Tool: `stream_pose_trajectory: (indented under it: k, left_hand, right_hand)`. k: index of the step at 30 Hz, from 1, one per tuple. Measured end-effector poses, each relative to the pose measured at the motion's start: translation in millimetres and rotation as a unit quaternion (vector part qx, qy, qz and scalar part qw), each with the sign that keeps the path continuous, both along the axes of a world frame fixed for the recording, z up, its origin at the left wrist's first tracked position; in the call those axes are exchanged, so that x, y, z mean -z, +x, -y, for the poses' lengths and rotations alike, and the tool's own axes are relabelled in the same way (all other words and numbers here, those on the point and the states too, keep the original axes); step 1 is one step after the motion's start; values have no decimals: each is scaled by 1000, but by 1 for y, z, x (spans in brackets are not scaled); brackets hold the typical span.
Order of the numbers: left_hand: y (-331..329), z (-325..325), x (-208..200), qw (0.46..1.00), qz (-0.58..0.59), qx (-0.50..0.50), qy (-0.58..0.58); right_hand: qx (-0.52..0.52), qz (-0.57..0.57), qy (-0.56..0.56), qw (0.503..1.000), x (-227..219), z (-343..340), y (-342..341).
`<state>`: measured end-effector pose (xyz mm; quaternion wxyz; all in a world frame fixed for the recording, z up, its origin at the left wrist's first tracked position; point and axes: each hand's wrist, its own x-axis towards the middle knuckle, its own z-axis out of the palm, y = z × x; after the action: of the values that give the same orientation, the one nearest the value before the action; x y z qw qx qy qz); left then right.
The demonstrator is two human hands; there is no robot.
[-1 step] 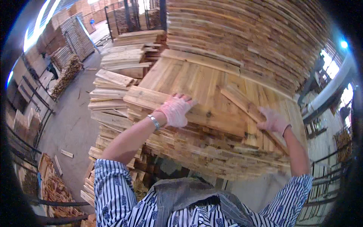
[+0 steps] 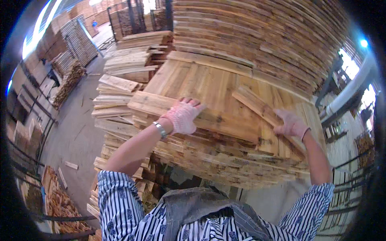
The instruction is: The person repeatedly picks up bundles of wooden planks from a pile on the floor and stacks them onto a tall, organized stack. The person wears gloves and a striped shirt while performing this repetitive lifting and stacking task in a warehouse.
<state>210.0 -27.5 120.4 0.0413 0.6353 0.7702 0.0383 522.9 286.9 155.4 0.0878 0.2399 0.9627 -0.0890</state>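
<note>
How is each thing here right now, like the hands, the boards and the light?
Left gloved hand: fingers spread, resting on the front board.
Front board: lying flat.
Right gloved hand: grip closed across the slanted board.
Slanted board: held at an angle.
Metal wristband: fastened.
Tall board stack: piled in layers.
Small wood offcut: lying on the floor.
Light: on.

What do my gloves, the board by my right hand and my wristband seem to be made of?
Gloves: probably knitted cotton or similar yarn, matte pinkish-white; the left one shows a bumpy texture. Board: wood, seemingly unvarnished, judging by its tan, streaked grain. Wristband: likely polished metal, from its silvery shine; coated plastic can't be ruled out.
</note>
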Motion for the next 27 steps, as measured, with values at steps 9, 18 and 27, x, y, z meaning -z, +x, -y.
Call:
stream_pose_trajectory:
  k: [9, 18, 27]
  left_hand:
    - [0, 0, 4, 1000, 7, -12, 27]
    - [-2, 4, 15, 999, -17, -29, 40]
    - [23, 4, -14, 999, 0, -27, 40]
  right_hand:
    - [8, 101, 21, 995, 7, -42, 77]
    - [-2, 97, 34, 995, -27, -19, 138]
    - [-136, 78, 16, 988, -26, -19, 104]
